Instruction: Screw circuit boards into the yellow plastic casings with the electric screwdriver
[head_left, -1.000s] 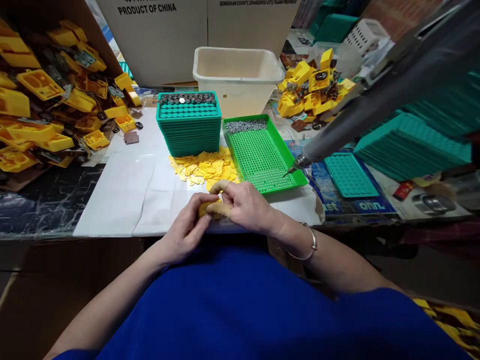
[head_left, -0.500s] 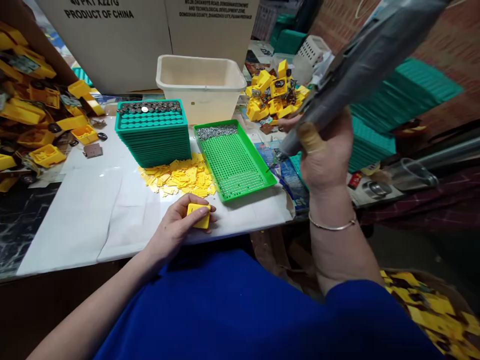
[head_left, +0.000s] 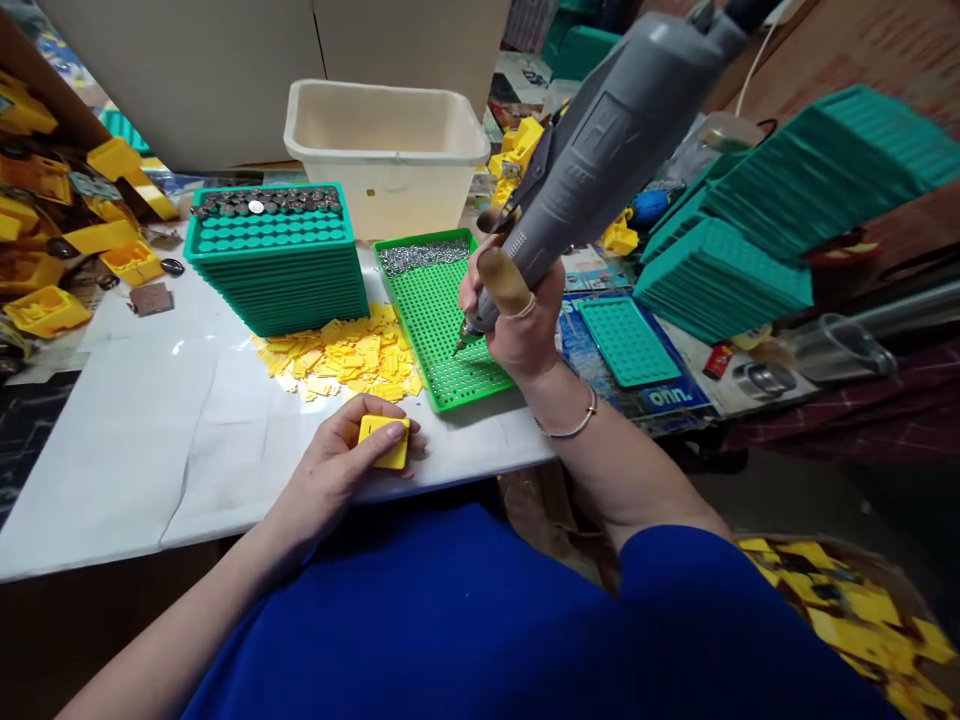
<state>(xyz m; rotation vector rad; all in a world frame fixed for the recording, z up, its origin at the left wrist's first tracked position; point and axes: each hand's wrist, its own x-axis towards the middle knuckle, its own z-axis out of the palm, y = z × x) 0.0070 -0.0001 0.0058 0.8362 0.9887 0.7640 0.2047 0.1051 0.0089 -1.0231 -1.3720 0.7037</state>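
Observation:
My left hand (head_left: 337,455) is closed around a small yellow plastic case (head_left: 386,443), thumb across its face, just above the table's front edge. My right hand (head_left: 521,320) grips a grey electric screwdriver (head_left: 585,165), tilted with its bit pointing down and left. The bit's tip is over the lower part of a green perforated tray (head_left: 510,380); whether it touches the tray I cannot tell. Small silver screws (head_left: 424,257) are heaped at the tray's far end. Thin yellow plastic pieces (head_left: 352,352) lie piled between the tray and my left hand.
A stack of teal trays (head_left: 277,285) with dark round parts on top stands left of the green tray. Behind is a cream bin (head_left: 390,190). More teal trays (head_left: 727,280) lean at the right. Yellow cases (head_left: 45,240) are heaped at the left.
My right hand has swung left and inward with the screwdriver, bringing its bit over the green tray. My left hand still holds the yellow case. The view has shifted slightly.

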